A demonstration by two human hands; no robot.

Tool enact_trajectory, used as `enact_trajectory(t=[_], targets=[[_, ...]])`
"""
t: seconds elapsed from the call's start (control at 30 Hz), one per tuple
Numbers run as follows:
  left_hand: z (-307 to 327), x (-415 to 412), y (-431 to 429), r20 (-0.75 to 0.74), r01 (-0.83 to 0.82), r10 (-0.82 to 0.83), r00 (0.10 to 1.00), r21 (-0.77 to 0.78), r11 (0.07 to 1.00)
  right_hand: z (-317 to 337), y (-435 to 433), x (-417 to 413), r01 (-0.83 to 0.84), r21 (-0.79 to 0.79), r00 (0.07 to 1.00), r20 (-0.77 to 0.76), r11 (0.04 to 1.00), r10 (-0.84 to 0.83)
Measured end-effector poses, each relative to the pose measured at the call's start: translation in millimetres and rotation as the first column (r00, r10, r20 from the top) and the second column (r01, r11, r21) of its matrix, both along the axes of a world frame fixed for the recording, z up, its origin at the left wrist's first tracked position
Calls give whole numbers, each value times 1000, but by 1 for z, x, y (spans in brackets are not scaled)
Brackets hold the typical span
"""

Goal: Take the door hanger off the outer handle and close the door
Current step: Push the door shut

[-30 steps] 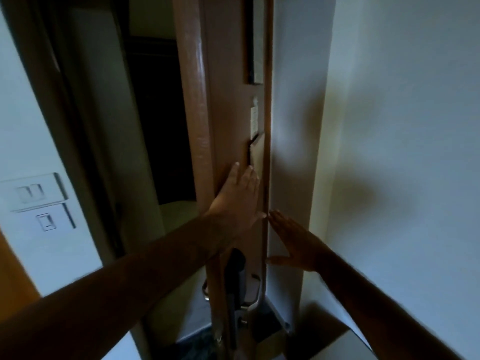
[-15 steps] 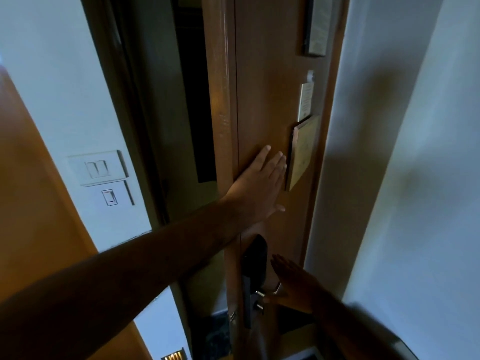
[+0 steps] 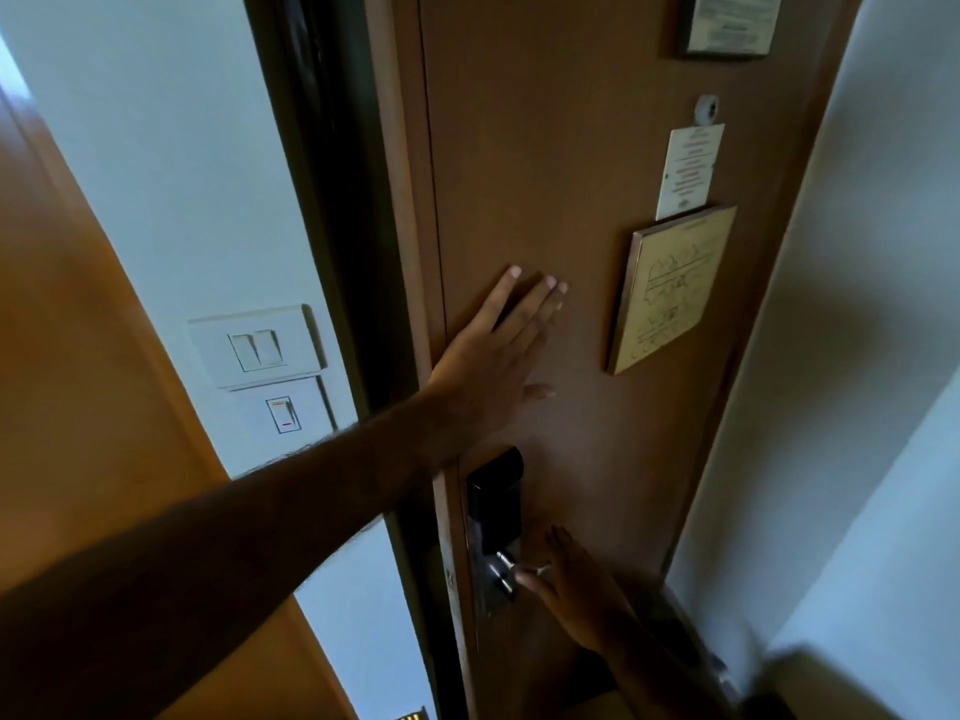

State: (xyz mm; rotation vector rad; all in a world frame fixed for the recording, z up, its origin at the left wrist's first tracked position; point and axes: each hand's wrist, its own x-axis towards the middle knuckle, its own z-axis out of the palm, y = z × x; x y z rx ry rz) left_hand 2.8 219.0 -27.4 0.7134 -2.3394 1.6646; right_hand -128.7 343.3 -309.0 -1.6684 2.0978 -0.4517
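Observation:
The brown wooden door (image 3: pixel 571 148) stands almost shut, with a narrow dark gap (image 3: pixel 358 252) left along its frame. My left hand (image 3: pixel 493 366) lies flat on the door's inner face, fingers spread, holding nothing. Lower down, my right hand (image 3: pixel 571 589) rests with straight fingers against the metal lever handle (image 3: pixel 501 569), the thumb touching the lever below the black lock plate (image 3: pixel 496 491). A white printed card (image 3: pixel 688 168) hangs under the peephole; I cannot tell whether it is the door hanger. The outer handle is hidden behind the door.
A brass plaque (image 3: pixel 672 288) and a framed notice (image 3: pixel 727 23) are fixed to the door. White light switches (image 3: pixel 257 348) sit on the wall to the left, beside an orange wooden panel (image 3: pixel 78 407). A white wall (image 3: pixel 857 356) closes in on the right.
The door has swung much further towards its frame and the dark opening has narrowed to a strip. My right hand dropped from the door's edge to the lever handle; my left palm stayed on the door.

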Motion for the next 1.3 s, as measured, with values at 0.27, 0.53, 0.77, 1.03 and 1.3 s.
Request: enact_trajectory(t=[0.27, 0.53, 0.77, 1.03, 1.3], targets=[[-13, 21, -112, -241, 42, -32, 970, 36, 998, 6, -110, 47, 64, -37, 993, -102, 997, -67], [-33, 7, -202, -389, 93, -34, 920, 133, 987, 4, -208, 69, 177, -17, 976, -124, 984, -178], [-45, -18, -249, -483, 17, 90, 871, 212, 977, -3, -265, 73, 212, 6, 976, -40, 977, -212], [-53, -35, -275, -547, -29, 135, 826, 198, 980, -7, -299, 75, 244, 18, 969, -28, 970, -244], [-58, -39, -282, -558, -49, 121, 821, 142, 989, -14, -302, 72, 224, -1, 973, -53, 975, -224]])
